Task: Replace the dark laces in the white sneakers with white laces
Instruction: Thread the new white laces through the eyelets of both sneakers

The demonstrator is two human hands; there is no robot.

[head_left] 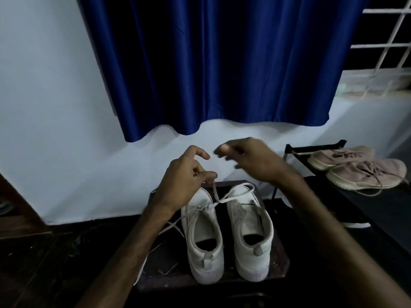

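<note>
Already no dark lace shows: the left sneaker (204, 241), on the bench (278, 263) at 6 o'clock in view, carries a white lace (231, 193), while the right sneaker (251, 236) at its 3 o'clock looks unlaced. The left hand (184, 172) pinches a lace end at the shoe's 12 o'clock. The right hand (251, 158) is too blurred to tell its grip, so I judge about half remains.
</note>
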